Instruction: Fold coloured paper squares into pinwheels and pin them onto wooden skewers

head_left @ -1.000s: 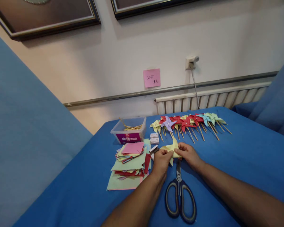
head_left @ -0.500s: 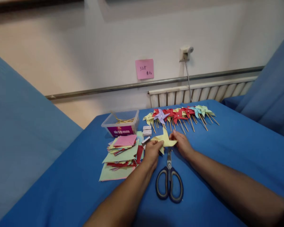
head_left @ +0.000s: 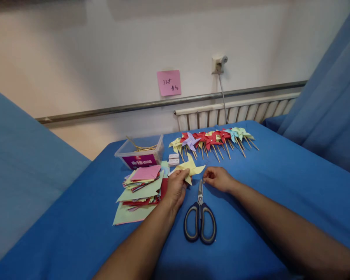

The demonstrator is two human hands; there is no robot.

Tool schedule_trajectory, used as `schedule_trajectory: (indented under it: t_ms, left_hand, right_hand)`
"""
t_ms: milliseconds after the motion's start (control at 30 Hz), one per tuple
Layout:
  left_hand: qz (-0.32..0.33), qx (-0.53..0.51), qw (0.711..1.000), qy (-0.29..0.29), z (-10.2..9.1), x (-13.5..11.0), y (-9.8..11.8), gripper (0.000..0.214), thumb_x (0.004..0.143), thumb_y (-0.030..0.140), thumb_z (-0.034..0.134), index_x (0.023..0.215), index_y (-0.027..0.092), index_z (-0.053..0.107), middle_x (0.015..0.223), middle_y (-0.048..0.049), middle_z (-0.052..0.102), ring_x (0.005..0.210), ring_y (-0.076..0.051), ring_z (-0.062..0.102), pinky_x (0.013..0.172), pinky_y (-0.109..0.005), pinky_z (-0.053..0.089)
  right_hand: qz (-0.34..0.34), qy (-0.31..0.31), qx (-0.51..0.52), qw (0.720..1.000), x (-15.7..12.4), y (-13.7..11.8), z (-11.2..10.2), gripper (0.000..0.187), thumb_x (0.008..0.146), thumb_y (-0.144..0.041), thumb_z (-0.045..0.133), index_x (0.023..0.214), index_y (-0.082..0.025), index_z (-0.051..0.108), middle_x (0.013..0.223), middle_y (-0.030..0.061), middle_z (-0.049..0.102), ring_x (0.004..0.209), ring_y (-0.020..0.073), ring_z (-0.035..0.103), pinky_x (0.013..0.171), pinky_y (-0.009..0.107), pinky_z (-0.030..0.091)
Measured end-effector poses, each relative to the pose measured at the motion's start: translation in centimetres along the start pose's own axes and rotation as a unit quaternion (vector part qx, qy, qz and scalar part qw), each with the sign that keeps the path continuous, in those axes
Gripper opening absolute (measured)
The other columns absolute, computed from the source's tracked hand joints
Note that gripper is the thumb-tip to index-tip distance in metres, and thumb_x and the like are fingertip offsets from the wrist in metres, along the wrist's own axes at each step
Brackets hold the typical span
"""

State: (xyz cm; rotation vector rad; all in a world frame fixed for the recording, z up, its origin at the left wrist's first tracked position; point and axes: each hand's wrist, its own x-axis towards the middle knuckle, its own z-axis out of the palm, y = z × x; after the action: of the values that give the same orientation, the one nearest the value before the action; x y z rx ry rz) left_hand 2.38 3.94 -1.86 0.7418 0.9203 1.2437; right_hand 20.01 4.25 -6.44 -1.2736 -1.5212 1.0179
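Note:
A yellow paper pinwheel [head_left: 193,168] is pinched between the thumb and fingers of my left hand [head_left: 177,186], its folded blades pointing outward. My right hand [head_left: 218,179] is closed just to the right of it, apart from the paper. Its thumb and forefinger meet close to the blade tips of the scissors [head_left: 200,214]; whatever is between them is too small to make out. Those scissors lie shut on the blue cloth, dark handles toward me.
Left of my hands are stacked coloured paper sheets [head_left: 138,194]. Behind them stands a clear plastic box [head_left: 140,153] of thin sticks, with small white boxes [head_left: 174,160] beside it. Several finished pinwheels [head_left: 211,140] lie along the back. Blue curtains [head_left: 323,89] hang at both sides.
My right hand has let go of the pinwheel's blade and come down toward the scissors' tips, fingers now pinched. My left hand keeps the pinwheel. The view has shifted slightly.

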Motion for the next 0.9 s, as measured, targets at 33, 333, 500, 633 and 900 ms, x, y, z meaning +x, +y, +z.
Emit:
schedule_trajectory:
  t_ms: [33, 333, 500, 633, 900]
  left_hand:
    - [-0.002, 0.004, 1.0, 0.003, 0.0, 0.0, -0.1, 0.022, 0.057, 0.025, 0.079, 0.061, 0.012, 0.061, 0.057, -0.0013, 0.063, 0.051, -0.01, 0.056, 0.056, -0.024, 0.046]
    - [-0.009, 0.03, 0.999, -0.002, -0.2, 0.5, -1.1, 0.022, 0.057, 0.026, 0.079, 0.061, 0.013, 0.062, 0.056, -0.0013, 0.061, 0.05, -0.01, 0.054, 0.052, -0.023, 0.044]
    - [-0.004, 0.031, 0.999, -0.01, -0.4, 0.6, -1.2, 0.02, 0.059, 0.026, 0.078, 0.064, 0.012, 0.064, 0.058, -0.0017, 0.062, 0.051, -0.01, 0.054, 0.053, -0.023, 0.044]
    - [-0.002, 0.03, 1.0, -0.001, -0.3, 0.6, -1.1, 0.02, 0.059, 0.026, 0.078, 0.064, 0.012, 0.064, 0.059, -0.0014, 0.062, 0.052, -0.01, 0.055, 0.053, -0.022, 0.044]
    - [-0.017, 0.023, 1.0, 0.006, -0.1, 0.4, -1.2, 0.024, 0.056, 0.025, 0.08, 0.069, 0.012, 0.066, 0.063, -0.0035, 0.066, 0.057, -0.013, 0.059, 0.057, -0.025, 0.047]
  right_hand:
    - [-0.006, -0.014, -0.05, 0.999, -0.3, -0.1, 0.1, 0.005, 0.064, -0.024, 0.067, 0.067, -0.019, 0.065, 0.059, -0.0019, 0.061, 0.053, 0.0111, 0.049, 0.051, 0.023, 0.033]
    - [-0.052, -0.055, -0.31, 0.948, -0.2, -1.7, 0.0, 0.011, 0.073, -0.019, 0.057, 0.064, -0.02, 0.063, 0.062, 0.0001, 0.062, 0.055, 0.0121, 0.049, 0.052, 0.025, 0.025]
    - [-0.054, -0.074, -0.252, 0.963, 0.1, -1.5, -0.5, 0.011, 0.072, -0.017, 0.056, 0.065, -0.02, 0.063, 0.064, -0.0006, 0.061, 0.056, 0.0119, 0.048, 0.053, 0.024, 0.029]
    - [-0.087, -0.112, -0.23, 0.963, 0.4, -1.1, -1.2, 0.009, 0.072, -0.017, 0.059, 0.064, -0.019, 0.063, 0.067, -0.0002, 0.059, 0.065, 0.013, 0.051, 0.059, 0.023, 0.034]
    - [-0.114, -0.127, -0.292, 0.941, 0.5, -0.7, -2.1, 0.008, 0.077, -0.017, 0.057, 0.075, -0.02, 0.064, 0.077, 0.0014, 0.058, 0.075, 0.0146, 0.052, 0.07, 0.025, 0.037]
